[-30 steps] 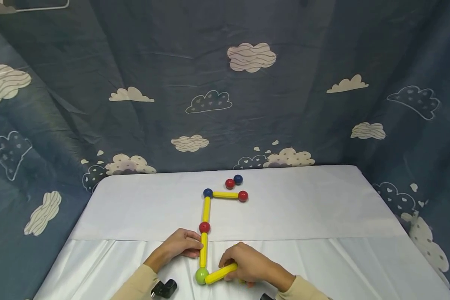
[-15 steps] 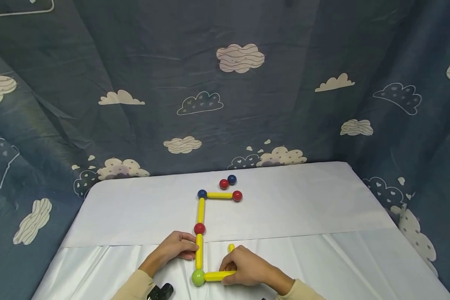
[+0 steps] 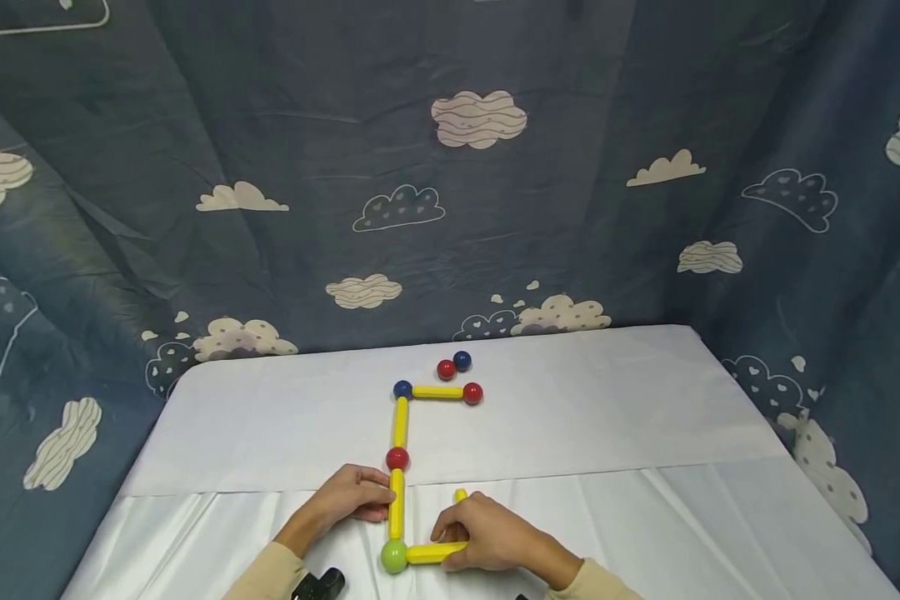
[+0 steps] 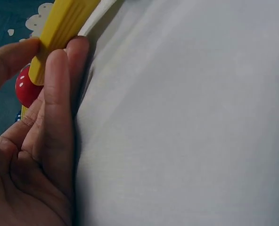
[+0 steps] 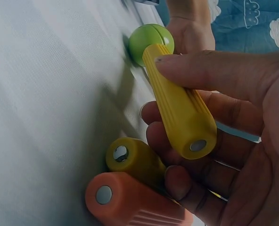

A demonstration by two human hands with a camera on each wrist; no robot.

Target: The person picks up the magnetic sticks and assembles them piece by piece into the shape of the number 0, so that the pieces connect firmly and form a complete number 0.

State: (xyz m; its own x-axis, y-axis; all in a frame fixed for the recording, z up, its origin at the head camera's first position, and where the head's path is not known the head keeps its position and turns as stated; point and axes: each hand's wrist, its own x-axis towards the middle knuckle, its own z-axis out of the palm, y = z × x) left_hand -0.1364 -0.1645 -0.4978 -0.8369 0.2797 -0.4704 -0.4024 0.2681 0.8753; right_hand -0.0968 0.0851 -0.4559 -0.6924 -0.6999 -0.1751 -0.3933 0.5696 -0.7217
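Note:
In the head view my left hand (image 3: 354, 493) pinches a yellow magnetic rod (image 3: 396, 504), which runs between a red ball (image 3: 397, 458) and a green ball (image 3: 393, 556). My right hand (image 3: 498, 533) grips another yellow rod (image 3: 435, 553), whose left end meets the green ball. The right wrist view shows this rod (image 5: 175, 101) between thumb and fingers, its magnet end facing me. Below it a second yellow rod (image 5: 132, 157) and an orange rod (image 5: 130, 200) lie against the curled lower fingers, partly hidden by them.
Beyond the red ball, a yellow rod (image 3: 401, 422) leads to a blue ball (image 3: 402, 390). From there another yellow rod (image 3: 437, 392) reaches right to a red ball (image 3: 472, 393). A loose red ball (image 3: 446, 370) and blue ball (image 3: 462, 361) sit behind, on the white cloth (image 3: 607, 417).
The rod in my right hand has swung from slanting to nearly level beside the green ball. Another yellow rod end now shows beyond that hand. The left hand keeps its hold; the head view shifted slightly.

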